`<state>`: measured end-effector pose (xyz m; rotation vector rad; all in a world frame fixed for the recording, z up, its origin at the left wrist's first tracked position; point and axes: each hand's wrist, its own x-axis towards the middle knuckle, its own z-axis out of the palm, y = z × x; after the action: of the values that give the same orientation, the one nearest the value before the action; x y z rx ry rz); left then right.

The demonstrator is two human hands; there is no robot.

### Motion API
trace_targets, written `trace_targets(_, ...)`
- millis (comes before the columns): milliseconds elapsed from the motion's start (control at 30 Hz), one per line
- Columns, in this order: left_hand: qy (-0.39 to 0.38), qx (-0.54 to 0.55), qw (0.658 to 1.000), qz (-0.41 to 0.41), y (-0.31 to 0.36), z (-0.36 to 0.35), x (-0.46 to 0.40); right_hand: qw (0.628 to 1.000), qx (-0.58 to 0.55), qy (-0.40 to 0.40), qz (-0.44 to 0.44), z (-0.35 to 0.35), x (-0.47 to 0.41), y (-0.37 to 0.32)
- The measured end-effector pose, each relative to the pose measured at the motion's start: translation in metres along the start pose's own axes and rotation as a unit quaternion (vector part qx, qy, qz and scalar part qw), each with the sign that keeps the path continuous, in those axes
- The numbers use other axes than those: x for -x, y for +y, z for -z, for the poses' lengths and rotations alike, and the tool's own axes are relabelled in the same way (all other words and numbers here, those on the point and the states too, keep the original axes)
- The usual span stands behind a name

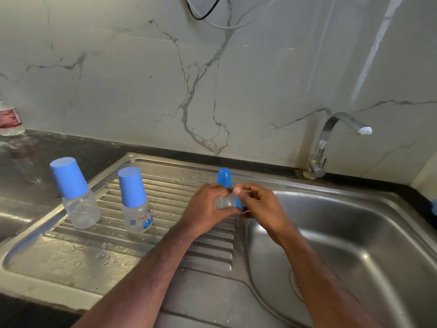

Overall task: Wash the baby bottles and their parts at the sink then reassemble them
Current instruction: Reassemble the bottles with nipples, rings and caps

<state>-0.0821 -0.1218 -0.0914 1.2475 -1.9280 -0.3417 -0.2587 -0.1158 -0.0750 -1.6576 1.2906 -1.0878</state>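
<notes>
My left hand [205,209] grips a small clear baby bottle [224,201] lying sideways above the edge between drainboard and basin. A blue screw ring [238,201] sits on its neck, and my right hand [260,204] pinches that ring and the teat end. Behind my hands a loose blue cap [224,176] stands on the drainboard. Two more clear bottles stand upright with blue caps on: one [136,201] on the ribbed drainboard, the other [75,192] at its left rim.
The steel drainboard [99,252] is wet with droplets. The sink basin [354,245] lies to the right with its drain [295,284] near the front. A chrome tap [331,143] stands behind, no water running. A water bottle [9,119] stands at far left on the dark counter.
</notes>
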Motion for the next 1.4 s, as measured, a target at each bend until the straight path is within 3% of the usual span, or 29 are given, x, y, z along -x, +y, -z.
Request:
trace_targets(167, 0.013, 0.006, 1.000, -0.008, 0.001, 0.000, -0.002, 0.999, -0.047, -0.005, -0.012, 0.004, -0.001, 0.006)
trace_targets(333, -0.003, -0.024, 0.999, -0.037, -0.004, -0.003, -0.001, 0.990, 0.114, 0.040, -0.075, -0.009, -0.001, -0.010)
trace_targets(400, -0.004, -0.010, 0.999, -0.034, 0.000, -0.001, 0.001, 0.987, 0.129, 0.056, -0.075, -0.007, -0.001, -0.012)
trace_targets(467, 0.007, 0.004, 1.000, -0.025, 0.000, 0.001, 0.000, 0.997, 0.049, 0.042, -0.051, -0.003, -0.001, -0.008)
trace_targets(533, 0.011, 0.008, 1.000, -0.015, -0.002, 0.002, -0.001, 0.999, -0.042, -0.023, -0.006, 0.001, -0.001, 0.003)
trace_targets(633, 0.013, 0.016, 1.000, 0.003, -0.001, 0.002, -0.001, 0.996, -0.069, -0.052, 0.003, 0.006, -0.003, 0.011)
trace_targets(900, 0.016, 0.014, 1.000, -0.016, -0.008, 0.005, 0.003, 0.999, -0.020, -0.040, 0.006, -0.003, -0.005, 0.002)
trace_targets(1167, 0.027, -0.103, 0.992, -0.060, -0.008, 0.003, 0.005, 0.999, -0.032, -0.020, -0.013, -0.007, -0.006, 0.007)
trace_targets(1300, 0.071, -0.130, 0.989, -0.015, -0.013, 0.005, 0.005, 0.999, -0.009, -0.030, -0.016, -0.023, -0.009, 0.003)
trace_targets(1400, 0.103, -0.142, 0.984, 0.032, -0.017, 0.011, 0.001, 0.995, 0.087, 0.040, -0.009, -0.030, -0.026, -0.001)
